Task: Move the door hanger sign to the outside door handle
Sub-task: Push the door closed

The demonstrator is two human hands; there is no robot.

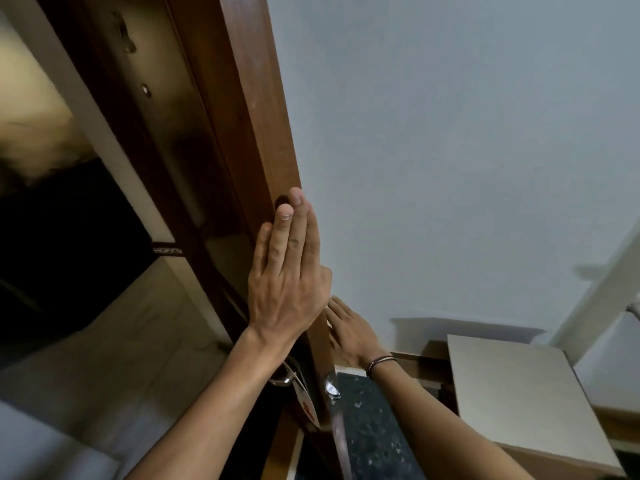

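Note:
A brown wooden door stands edge-on in front of me, partly open. My left hand lies flat on its edge, fingers together and pointing up. Lower and to the right, my right hand rests flat against the door's edge with fingers spread. A white door hanger sign with red print hangs from the silver handle on the door's left face, partly hidden behind my left forearm. A second silver handle sticks out on the right side of the door edge.
A pale wall fills the right. A beige board leans low at the right by a white frame. Dark speckled flooring lies below the door; a dim tiled floor and a dark opening are at left.

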